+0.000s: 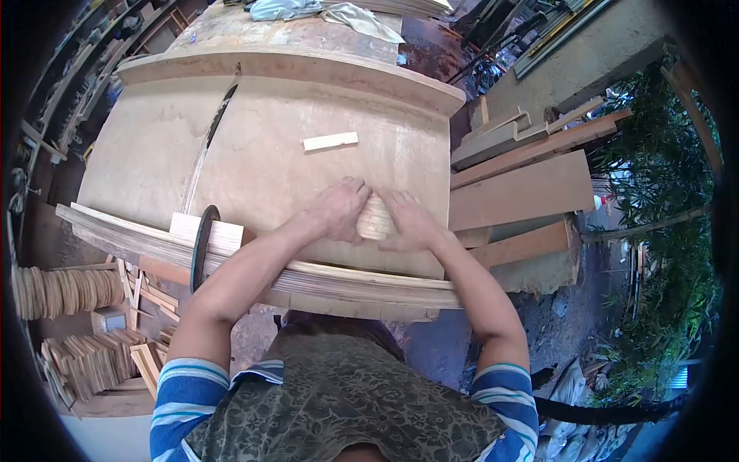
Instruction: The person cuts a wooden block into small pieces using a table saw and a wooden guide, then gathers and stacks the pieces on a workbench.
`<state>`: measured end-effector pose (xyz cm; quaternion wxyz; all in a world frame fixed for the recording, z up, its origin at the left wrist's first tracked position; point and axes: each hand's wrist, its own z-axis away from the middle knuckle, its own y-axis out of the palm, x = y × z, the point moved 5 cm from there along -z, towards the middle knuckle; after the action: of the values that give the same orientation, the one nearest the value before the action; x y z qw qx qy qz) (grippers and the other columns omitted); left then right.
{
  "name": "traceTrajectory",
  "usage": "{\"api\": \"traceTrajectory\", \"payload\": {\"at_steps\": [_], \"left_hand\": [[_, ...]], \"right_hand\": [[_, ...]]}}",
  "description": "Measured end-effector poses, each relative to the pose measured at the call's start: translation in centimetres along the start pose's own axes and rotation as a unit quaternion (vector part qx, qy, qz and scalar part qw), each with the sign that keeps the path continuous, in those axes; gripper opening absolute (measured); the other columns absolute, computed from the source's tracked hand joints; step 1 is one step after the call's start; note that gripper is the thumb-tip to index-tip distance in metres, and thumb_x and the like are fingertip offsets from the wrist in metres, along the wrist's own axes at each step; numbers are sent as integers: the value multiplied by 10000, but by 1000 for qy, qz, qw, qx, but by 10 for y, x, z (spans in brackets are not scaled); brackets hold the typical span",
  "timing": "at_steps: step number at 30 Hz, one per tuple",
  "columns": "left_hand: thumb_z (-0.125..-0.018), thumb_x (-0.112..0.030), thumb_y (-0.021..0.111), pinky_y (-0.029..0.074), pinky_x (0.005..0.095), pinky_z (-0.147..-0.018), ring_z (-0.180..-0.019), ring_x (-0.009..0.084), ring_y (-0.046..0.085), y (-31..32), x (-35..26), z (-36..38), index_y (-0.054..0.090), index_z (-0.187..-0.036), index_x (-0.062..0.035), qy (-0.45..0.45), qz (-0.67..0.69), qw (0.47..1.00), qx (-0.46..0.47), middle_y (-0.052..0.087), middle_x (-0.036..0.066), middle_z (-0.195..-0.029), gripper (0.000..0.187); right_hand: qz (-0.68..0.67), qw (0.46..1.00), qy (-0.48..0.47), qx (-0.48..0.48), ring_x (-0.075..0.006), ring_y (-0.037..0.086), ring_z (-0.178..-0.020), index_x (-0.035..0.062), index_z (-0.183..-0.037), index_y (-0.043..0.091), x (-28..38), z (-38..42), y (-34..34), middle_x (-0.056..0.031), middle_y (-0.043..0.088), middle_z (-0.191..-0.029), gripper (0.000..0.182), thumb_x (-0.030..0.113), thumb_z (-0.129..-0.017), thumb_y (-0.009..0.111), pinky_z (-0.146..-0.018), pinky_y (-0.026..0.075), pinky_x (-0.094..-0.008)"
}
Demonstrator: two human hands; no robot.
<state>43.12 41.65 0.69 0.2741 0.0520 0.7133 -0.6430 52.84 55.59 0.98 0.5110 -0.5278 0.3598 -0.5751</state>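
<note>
Both my hands rest on a plywood saw table (262,162) near its front edge. Between them is a small pale stack of thin wooden pieces (375,221). My left hand (337,209) grips its left side and my right hand (412,219) presses against its right side. A round saw blade (203,245) stands up through the table to the left of my left forearm. A square wooden offcut (206,231) lies flat behind the blade.
A short pale wood strip (330,141) lies further back on the table. Long planks (531,185) are stacked to the right. Stacks of round wooden discs (65,291) and small wood pieces (100,362) sit on the floor at the left. Cloth (323,11) lies at the far end.
</note>
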Motion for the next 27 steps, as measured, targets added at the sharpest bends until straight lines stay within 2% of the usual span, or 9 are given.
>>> {"api": "traceTrajectory", "payload": {"at_steps": [7,11,14,16,17,20,23,26,27], "left_hand": [[-585,-267,937,489,478,-1102,-1306,409,531,-5,-49,-18,481,-1461,22,18,21,999,-29,539,234,-1400,1029],[-747,-245,902,409,480,-1200,-1481,402,429,-32,-96,-28,321,-1607,-15,-67,74,966,-240,425,254,-1594,1063],[-790,-282,897,373,452,-1219,-1460,426,436,-13,-124,-35,305,-1603,12,-104,119,940,-301,444,276,-1560,1048],[-828,-304,876,392,467,-1206,-1440,431,467,11,-138,-32,365,-1585,0,-217,219,904,-296,474,277,-1544,963],[-828,-304,876,392,467,-1206,-1440,431,467,19,-147,-32,365,-1585,0,-221,219,906,-287,474,277,-1544,963],[-850,-334,862,413,466,-1190,-1421,422,496,50,-166,-38,437,-1551,-4,-274,83,922,-262,516,276,-1510,885],[-841,-367,854,427,461,-1176,-1389,416,522,79,-176,-32,508,-1496,12,-359,121,916,-135,548,270,-1474,833],[-837,-390,844,434,468,-1171,-1373,419,530,82,-177,-39,522,-1482,15,-359,56,920,-148,552,261,-1472,827],[-849,-394,823,432,474,-1173,-1368,414,531,82,-176,-41,535,-1465,18,-366,62,917,-150,561,249,-1464,796]], "right_hand": [[-22,993,-22,-112,-434,518,-1289,-40,-1488,432,-30,49,-25,-256,551,-1386,1086,414,-606,877,-1124,421,-498],[-110,965,-25,-237,-426,543,-1230,-50,-1440,474,-95,89,-82,-245,589,-1289,1022,352,-581,854,-1082,451,-493],[-235,923,12,-303,-380,589,-1224,-63,-1451,492,-193,140,-74,-214,619,-1296,954,314,-642,831,-1057,485,-472],[-536,791,-3,-295,-304,649,-1145,-56,-1431,517,-260,174,-29,-175,636,-1276,797,275,-770,815,-1000,519,-388],[-631,741,47,-225,-297,659,-1168,-54,-1483,474,-296,195,14,-174,632,-1297,790,254,-815,764,-1017,543,-407],[-836,484,113,-232,-322,653,-1203,-22,-1559,396,-327,281,90,-174,622,-1354,819,338,-887,695,-1026,557,-469],[-880,393,143,-225,-301,643,-1222,63,-1533,458,-340,347,132,-125,634,-1363,748,415,-910,672,-1025,547,-478],[-904,322,177,-219,-306,684,-1134,89,-1486,501,-354,382,159,-139,673,-1265,731,486,-892,657,-929,584,-504],[-903,326,178,-214,-304,665,-1165,71,-1504,468,-360,387,162,-140,657,-1287,756,473,-888,646,-982,554,-484]]}}
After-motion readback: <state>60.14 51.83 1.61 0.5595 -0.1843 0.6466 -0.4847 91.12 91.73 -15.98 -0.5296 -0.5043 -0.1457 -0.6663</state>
